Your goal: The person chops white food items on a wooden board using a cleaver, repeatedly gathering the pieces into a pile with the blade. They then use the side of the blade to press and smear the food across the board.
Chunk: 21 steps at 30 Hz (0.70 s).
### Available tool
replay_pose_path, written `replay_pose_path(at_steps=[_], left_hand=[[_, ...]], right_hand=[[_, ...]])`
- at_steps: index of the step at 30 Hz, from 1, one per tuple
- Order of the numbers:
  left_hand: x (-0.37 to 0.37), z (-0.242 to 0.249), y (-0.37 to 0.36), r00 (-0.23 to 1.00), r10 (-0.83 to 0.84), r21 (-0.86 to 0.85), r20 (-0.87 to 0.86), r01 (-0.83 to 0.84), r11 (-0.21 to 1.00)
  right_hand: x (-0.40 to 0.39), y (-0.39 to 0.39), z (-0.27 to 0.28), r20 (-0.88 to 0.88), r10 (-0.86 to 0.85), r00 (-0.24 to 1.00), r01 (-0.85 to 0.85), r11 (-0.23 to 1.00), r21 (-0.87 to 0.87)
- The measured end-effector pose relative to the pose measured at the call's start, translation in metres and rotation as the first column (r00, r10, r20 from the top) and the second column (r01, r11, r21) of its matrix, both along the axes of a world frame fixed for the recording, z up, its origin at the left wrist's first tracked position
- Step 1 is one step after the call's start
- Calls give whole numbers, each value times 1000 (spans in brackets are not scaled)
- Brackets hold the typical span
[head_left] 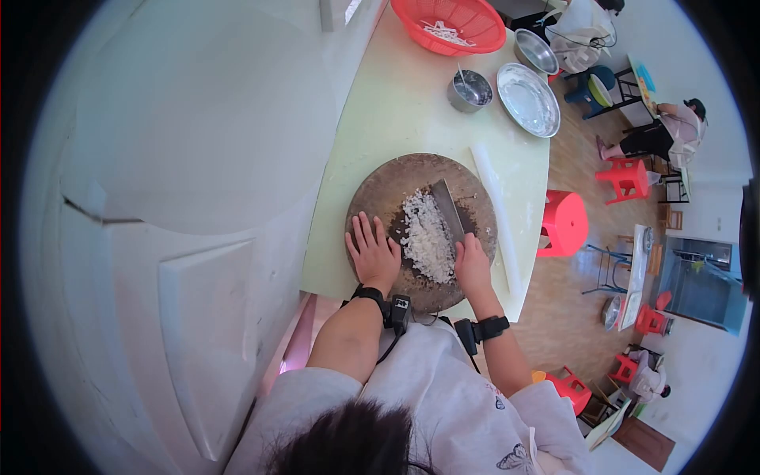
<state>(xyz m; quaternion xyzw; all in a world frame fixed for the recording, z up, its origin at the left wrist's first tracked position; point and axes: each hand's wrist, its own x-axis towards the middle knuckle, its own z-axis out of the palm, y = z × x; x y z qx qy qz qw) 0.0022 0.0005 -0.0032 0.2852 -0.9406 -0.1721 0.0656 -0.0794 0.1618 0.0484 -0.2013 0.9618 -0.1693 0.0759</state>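
Observation:
My right hand (473,267) is wrapped round the handle of a cleaver (448,207), whose blade lies along the right side of a heap of chopped white food (426,237). The heap sits in the middle of a round wooden chopping board (380,178), with small bits scattered around it. Flat on the board's left part rests my left hand (375,255), its fingers spread and nothing in it. Black straps with small devices circle both wrists.
Beyond the board stand a red colander (484,36) with white strips, a metal pot (461,96), a floury metal dish (529,99) and a steel bowl (537,52). A white roll (497,218) lies along the right. Red stools (566,223) and other people (682,131) are farther off.

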Motion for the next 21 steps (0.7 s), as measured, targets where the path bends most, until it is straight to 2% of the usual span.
replay_pose_path(at_steps=[4, 9, 13, 16, 19, 21], left_hand=[[-2, -2, 0, 1000, 6, -6, 7, -6, 1000], [-2, -3, 0, 1000, -7, -22, 12, 7, 1000], [-2, -5, 0, 998, 6, -54, 58, -3, 999], [-2, -3, 0, 998, 6, -39, 58, -4, 999], [-2, -4, 0, 998, 10, -47, 62, -7, 999], [-2, -4, 0, 998, 9, -52, 70, -5, 999]], right_hand=[[-1, -5, 11, -3, 4, 1000, -4, 999, -50], [-1, -12, 13, -11, 36, 999, -35, 999, 18], [-2, -17, 13, 2, 14, 1000, -14, 1000, -23], [-7, -19, 13, 50, 22, 999, -24, 999, 47], [-8, -21, 15, 1, 32, 999, -32, 999, -33], [-3, -19, 10, 55, 31, 998, -33, 998, 45]])
